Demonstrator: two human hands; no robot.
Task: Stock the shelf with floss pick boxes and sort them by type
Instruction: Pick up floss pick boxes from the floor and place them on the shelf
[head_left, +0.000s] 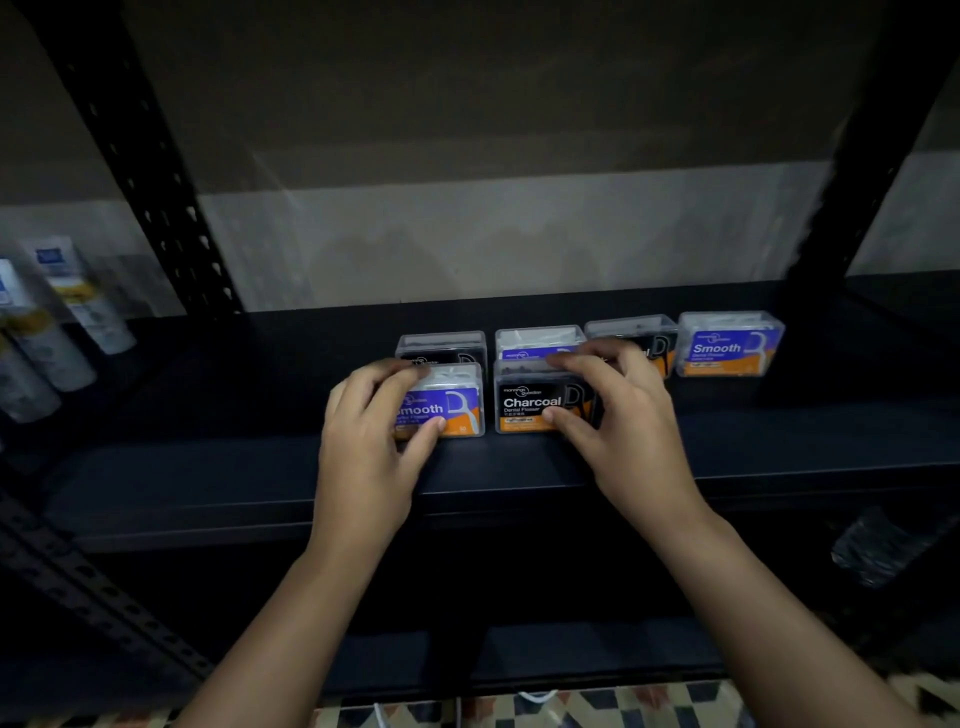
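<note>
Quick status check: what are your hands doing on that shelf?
Left hand grips front Smooth box. Right hand grips front Charcoal box. Four boxes behind, types mixed. Nothing in the way.

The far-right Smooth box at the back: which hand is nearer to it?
Right. The right hand grips the front Charcoal box, left of that Smooth box; the left hand holds the front Smooth box, farther left.

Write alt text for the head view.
Two hands grip boxes on a dark shelf: the left hand holds a Smooth floss box, the right hand a Charcoal floss box. Four more boxes stand behind.
</note>
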